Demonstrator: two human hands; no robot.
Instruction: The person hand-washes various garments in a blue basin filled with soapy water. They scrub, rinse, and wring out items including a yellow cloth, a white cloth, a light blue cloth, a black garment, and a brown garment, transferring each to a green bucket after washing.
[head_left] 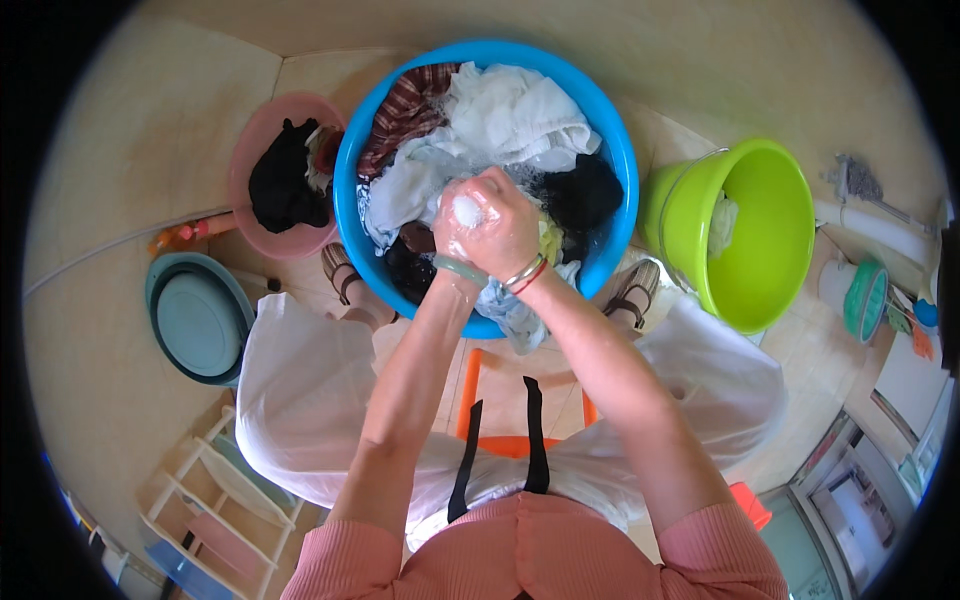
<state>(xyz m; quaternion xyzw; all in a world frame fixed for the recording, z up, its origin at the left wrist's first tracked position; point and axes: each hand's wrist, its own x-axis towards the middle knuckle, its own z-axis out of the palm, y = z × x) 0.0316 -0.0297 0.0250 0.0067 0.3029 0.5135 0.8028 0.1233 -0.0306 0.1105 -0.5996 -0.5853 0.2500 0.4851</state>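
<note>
White with foam (467,211), with left hand (449,224) pressed to right hand (510,228); cannot tell whether gripping anything between. Directly over clothes (582,195) in the blue tub (346,190), just short of bunched white cloth (525,115), about equally near from either side.

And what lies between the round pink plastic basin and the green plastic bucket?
In the head view, a round blue plastic tub of soapy, mixed-colour clothes stands there, both hands together over it.
</note>
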